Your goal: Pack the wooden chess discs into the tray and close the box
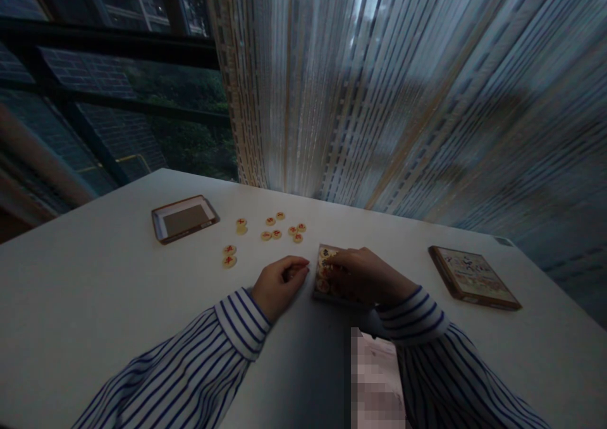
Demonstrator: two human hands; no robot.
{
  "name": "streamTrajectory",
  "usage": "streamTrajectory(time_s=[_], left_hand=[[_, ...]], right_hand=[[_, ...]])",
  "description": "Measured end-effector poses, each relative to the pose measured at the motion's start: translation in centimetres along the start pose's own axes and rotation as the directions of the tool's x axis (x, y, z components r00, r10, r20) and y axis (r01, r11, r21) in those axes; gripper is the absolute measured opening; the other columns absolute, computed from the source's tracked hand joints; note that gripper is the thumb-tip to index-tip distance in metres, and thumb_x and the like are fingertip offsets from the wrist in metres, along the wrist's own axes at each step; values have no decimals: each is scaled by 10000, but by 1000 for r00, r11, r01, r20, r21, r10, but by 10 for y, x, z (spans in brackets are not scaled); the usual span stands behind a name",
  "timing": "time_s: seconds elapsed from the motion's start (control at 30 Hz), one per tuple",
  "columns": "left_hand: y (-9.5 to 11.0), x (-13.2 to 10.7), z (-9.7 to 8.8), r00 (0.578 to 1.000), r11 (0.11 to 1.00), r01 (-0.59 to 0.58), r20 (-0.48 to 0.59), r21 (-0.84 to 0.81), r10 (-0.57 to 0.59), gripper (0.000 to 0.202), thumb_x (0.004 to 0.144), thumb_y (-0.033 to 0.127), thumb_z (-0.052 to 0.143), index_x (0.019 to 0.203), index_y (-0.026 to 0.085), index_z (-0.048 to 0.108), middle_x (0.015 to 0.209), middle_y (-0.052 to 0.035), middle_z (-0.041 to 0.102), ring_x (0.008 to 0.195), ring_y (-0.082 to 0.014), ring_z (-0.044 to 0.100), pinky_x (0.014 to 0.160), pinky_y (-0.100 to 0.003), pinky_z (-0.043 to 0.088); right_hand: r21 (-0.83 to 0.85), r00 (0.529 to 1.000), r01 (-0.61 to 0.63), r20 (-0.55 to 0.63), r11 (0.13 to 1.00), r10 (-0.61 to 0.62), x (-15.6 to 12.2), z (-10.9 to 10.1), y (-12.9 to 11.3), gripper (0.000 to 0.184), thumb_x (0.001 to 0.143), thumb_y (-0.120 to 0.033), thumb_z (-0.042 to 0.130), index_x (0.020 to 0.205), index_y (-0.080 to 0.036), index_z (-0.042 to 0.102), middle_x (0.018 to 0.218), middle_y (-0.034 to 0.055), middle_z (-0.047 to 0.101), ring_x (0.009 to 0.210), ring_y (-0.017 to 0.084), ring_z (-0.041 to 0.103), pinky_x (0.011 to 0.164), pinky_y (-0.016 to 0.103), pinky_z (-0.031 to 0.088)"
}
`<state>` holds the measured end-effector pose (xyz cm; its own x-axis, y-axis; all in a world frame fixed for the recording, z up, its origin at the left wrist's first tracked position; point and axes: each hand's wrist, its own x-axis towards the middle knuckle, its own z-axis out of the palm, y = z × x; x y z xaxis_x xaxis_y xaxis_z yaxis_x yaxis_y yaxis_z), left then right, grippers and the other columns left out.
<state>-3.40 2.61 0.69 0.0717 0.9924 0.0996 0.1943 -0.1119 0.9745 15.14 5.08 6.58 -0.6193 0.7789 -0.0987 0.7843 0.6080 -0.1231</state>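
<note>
A shallow box [327, 299] of round Chinese chess pieces [323, 285] lies before me on the white table. My right hand [367, 274] reaches over it from the right, fingers bent down and drawn together at the pieces. Whatever those fingertips pinch, if anything, is hidden. Just left of the box, my left hand [281, 285] rests near the tabletop with its fingers curled in and the thumb close to the index finger. The inside of that hand is in shadow. Loose Chinese chess pieces [276, 234] with red characters lie scattered beyond my left hand, some in pairs.
An open, shallow box part [184, 217] with a brown edge sits at the back left of the white table [118, 277]. On the right lies a flat box [474, 277] with a printed top. Behind the table hang striped string curtains [379, 100] beside a window.
</note>
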Motion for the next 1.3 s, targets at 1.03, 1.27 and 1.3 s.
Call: streamTrajectory(time_s=[1.03, 1.27, 1.3], left_hand=[[1, 6, -12, 963, 951, -126, -197, 282, 186, 170, 698, 316, 542, 700, 161, 612, 585, 12, 584, 553, -120, 517, 568, -239, 427], [-8, 18, -29, 929, 884, -175, -224, 434, 294, 164, 728, 296, 509, 734, 164, 607, 631, 0, 592, 581, -127, 539, 577, -240, 445], [-9, 19, -32, 922, 875, -175, -236, 452, 307, 164, 731, 296, 507, 739, 166, 607, 632, -1, 593, 580, -128, 541, 574, -240, 446]], right_hand=[[94, 950, -128, -276, 987, 149, -5, -64, -30, 313, 846, -382, 410, 1047, -228, 594, 871, 19, 680, 817, 163, 600, 657, 248, 369], [39, 966, -132, -217, 990, 137, -1, -56, -23, 338, 851, -379, 382, 1067, -221, 587, 935, 39, 678, 877, 200, 598, 712, 285, 394], [32, 969, -136, -205, 990, 140, -1, -55, -22, 340, 850, -381, 381, 1069, -222, 587, 940, 41, 677, 885, 204, 597, 715, 288, 396]])
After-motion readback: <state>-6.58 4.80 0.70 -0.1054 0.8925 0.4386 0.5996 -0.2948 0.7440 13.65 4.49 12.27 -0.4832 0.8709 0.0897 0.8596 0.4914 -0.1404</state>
